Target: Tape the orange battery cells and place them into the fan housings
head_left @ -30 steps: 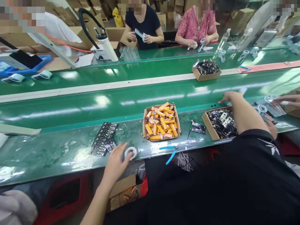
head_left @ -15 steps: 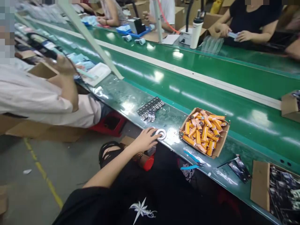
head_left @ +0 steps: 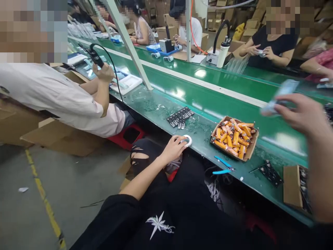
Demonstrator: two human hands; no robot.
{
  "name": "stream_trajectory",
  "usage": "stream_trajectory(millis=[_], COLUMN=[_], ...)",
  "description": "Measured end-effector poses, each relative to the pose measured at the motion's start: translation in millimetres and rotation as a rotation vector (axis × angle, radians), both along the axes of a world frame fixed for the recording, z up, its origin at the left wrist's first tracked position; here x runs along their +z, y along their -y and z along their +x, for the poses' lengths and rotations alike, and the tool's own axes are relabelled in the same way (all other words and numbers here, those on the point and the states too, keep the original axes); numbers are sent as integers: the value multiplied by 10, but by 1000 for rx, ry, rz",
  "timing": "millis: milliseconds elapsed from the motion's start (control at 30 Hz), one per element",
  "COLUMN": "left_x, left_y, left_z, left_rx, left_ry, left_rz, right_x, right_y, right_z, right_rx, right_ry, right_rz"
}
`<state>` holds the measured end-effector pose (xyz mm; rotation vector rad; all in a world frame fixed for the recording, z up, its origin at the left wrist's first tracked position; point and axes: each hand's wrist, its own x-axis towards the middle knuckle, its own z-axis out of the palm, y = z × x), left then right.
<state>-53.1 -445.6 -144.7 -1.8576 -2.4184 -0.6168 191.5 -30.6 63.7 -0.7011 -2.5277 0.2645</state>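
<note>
- Left hand (head_left: 173, 150): resting at the near edge of the green bench, fingers curled loosely over a white tape roll (head_left: 187, 140); the roll lies flat on the bench, not lifted.
- Right hand (head_left: 303, 114): raised above the belt, fingers closed around a clear, bluish packaged item (head_left: 281, 95); blurred, so its contents cannot be told.
- Cardboard tray of orange cylindrical cells (head_left: 235, 138): just right of the tape roll, piled full, untouched by either hand.
- Row of small dark components (head_left: 180, 117): laid out on the bench beyond the tape roll, near but apart from it.
- Blue-handled cutters (head_left: 221, 166): lying unused at the bench edge, in front of the tray.
- Progress, as a judgement: one packaged piece is in hand, tape is only being reached for; no taping or assembly is visible yet, and the cell tray looks barely drawn down.
- Neighbouring person (head_left: 59, 97): seated to the left, holding a corded tool (head_left: 94, 55).
</note>
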Motion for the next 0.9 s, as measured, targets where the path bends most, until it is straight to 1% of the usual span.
stream_trajectory(millis=[33, 67, 100, 167, 200, 233, 267, 300, 333, 400, 433, 467, 533, 600, 667, 700, 767, 833, 900], left_x=[6, 19, 38, 85, 107, 126, 141, 152, 160, 173, 182, 191, 210, 214, 191, 170, 127, 105, 124], left_y=[51, 99, 144, 230, 272, 314, 355, 395, 433, 496, 518, 532, 537, 522, 496, 480, 441, 389, 313], left_z=[28, 45, 52, 32, 10, -15, -40, -59, -70, -58, -33, 3, 103, 216, 307, 332, 337, 294, 238], left_rx=[-11, -31, -58, -116, -141, -158, -162, -155, -138, -98, -86, -84, -112, -174, -267, -321, -433, -525, -568], left_ry=[2, 9, 22, 61, 89, 124, 169, 223, 289, 444, 525, 604, 750, 880, 982, 1015, 1041, 1031, 965], left_rz=[7, 13, 18, 31, 40, 53, 71, 91, 115, 156, 169, 177, 192, 207, 212, 209, 191, 168, 133], right_x=[-75, -194, -344, -677, -826, -948, -1037, -1095, -1129, -1166, -1189, -1227, -1360, -1570, -1802, -1901, -2026, -2050, -2006], right_y=[263, 539, 811, 1281, 1456, 1587, 1681, 1752, 1820, 2018, 2172, 2366, 2839, 3309, 3638, 3728, 3769, 3695, 3591], right_z=[-254, -575, -930, -1592, -1835, -1993, -2058, -2031, -1921, -1522, -1277, -1032, -617, -373, -294, -293, -311, -308, -268], right_rx=[132, 299, 390, 432, 446, 443, 439, 428, 412, 383, 372, 364, 347, 306, 267, 256, 269, 329, 398], right_ry=[-3, -6, 40, 116, 156, 179, 190, 185, 153, 29, -38, -101, -113, -112, -138, -151, -151, -143, -177], right_rz=[-10, -28, -87, -140, -168, -185, -198, -201, -204, -264, -333, -433, -669, -859, -986, -1030, -1088, -1098, -1075])
